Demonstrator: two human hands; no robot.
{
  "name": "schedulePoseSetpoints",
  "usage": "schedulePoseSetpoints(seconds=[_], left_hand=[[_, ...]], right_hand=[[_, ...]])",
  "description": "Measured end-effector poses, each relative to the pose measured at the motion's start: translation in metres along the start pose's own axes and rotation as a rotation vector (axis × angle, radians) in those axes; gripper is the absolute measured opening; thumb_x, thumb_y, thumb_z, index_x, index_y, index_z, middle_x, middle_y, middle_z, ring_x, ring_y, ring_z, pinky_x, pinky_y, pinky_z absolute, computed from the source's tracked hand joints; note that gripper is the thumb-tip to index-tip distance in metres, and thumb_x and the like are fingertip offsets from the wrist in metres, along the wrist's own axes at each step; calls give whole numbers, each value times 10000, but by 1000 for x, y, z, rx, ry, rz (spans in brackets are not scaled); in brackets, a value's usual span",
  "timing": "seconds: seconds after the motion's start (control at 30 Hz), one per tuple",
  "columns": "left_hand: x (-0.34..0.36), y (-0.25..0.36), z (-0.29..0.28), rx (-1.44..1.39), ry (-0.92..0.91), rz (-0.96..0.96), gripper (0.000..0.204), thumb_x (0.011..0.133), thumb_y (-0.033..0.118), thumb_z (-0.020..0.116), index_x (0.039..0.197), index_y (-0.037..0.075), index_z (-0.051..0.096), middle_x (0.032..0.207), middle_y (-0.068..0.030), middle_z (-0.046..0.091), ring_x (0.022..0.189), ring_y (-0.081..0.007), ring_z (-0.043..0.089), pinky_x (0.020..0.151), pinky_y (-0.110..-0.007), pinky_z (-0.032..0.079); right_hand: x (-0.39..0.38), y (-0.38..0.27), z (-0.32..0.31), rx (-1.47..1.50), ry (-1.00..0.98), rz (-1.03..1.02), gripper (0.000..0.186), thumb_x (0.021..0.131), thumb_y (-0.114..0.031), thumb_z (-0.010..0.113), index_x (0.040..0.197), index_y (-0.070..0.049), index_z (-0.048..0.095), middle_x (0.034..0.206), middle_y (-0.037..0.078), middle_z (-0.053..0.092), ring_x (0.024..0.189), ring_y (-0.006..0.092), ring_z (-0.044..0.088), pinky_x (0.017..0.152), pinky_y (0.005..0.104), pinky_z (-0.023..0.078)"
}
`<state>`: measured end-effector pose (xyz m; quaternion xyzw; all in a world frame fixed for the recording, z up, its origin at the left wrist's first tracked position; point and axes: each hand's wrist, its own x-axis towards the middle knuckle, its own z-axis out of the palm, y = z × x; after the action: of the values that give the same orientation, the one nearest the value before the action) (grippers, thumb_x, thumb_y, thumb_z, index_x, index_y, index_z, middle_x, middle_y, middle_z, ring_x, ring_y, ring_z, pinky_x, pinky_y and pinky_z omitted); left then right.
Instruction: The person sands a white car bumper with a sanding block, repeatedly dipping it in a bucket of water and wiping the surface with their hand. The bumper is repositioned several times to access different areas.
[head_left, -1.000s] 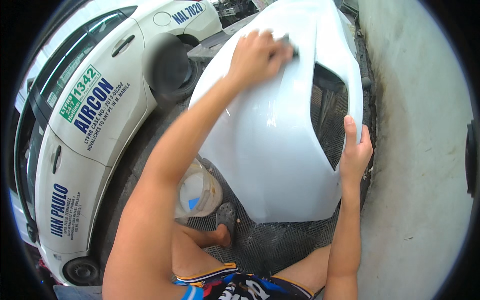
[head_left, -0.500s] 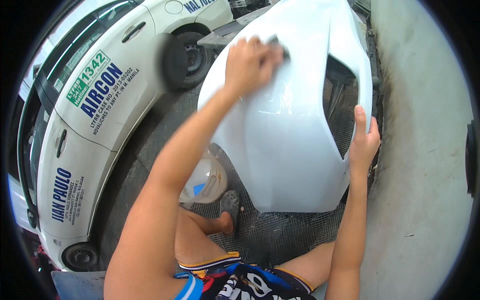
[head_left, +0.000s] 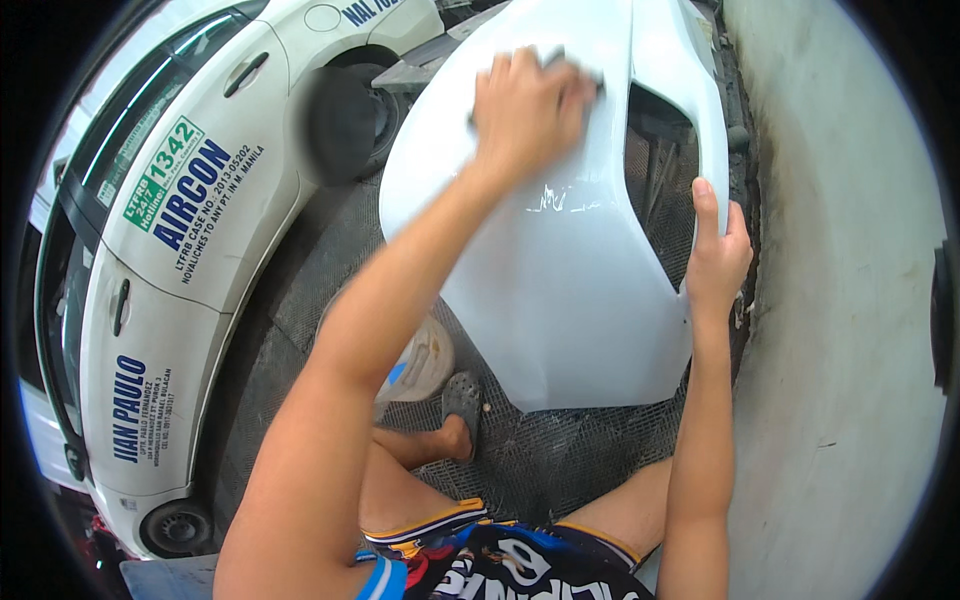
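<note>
The large white glossy body panel [head_left: 540, 310], curved and with a long opening on its right side, stretches out in front of me, with small shiny marks near its middle. My left hand [head_left: 525, 110] is on its upper part, blurred, with fingers closed over a dark flat pad [head_left: 555, 60], mostly hidden beneath them. My right hand [head_left: 715, 260] grips the panel's right edge beside the opening, thumb on the inner side and fingers round the outer side.
A white car [head_left: 180, 320] stands along the left. A translucent bucket [head_left: 425, 355] with something blue in it is partly behind my left arm, near my clog-shod foot [head_left: 462, 410]. A pale stained wall [head_left: 830, 300] runs along the right. The floor [head_left: 560, 440] has dark textured matting.
My left hand has swept leftward across the panel and back to the right with the pad. My right hand keeps its grip. The whole view has shifted a little.
</note>
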<state>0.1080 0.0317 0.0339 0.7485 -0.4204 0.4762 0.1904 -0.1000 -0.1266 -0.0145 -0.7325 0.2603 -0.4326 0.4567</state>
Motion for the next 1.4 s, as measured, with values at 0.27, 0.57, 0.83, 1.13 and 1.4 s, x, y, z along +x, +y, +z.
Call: schedulePoseSetpoints(seconds=[0.27,0.57,0.83,1.13,1.4], left_hand=[[-1,71,-31,-7,-17,-183,301,909,296,705,1187,192,758,1122,-238,608,1049,-383,588,851,-508,429],[-8,72,-57,49,32,-209,219,914,271,744,1112,181,773,972,-180,605,944,-343,580,789,-450,457],[-73,110,-70,-145,101,-31,368,847,194,798,1206,136,745,957,-177,544,930,-338,532,787,-435,436],[-98,125,-66,-170,116,78,443,782,189,858,1202,142,726,1011,-193,550,933,-341,529,778,-442,442],[-107,145,-67,-180,61,-142,406,797,202,857,1176,121,736,1007,-203,539,943,-346,523,780,-443,453]], right_hand=[[0,1,0,0,10,28,700,938,-685,637,952,9,728,757,164,717,754,311,725,740,423,552],[1,1,1,-27,-5,18,747,911,-732,628,963,5,736,778,176,734,784,355,739,751,451,559],[2,2,1,-15,14,-21,775,902,-763,607,952,0,734,759,170,728,781,359,741,746,452,562],[2,2,1,-26,7,17,779,895,-772,603,945,-5,731,790,181,743,805,380,747,760,463,567],[1,1,1,-39,10,27,792,889,-779,597,943,0,727,795,185,742,824,383,746,781,459,564]])
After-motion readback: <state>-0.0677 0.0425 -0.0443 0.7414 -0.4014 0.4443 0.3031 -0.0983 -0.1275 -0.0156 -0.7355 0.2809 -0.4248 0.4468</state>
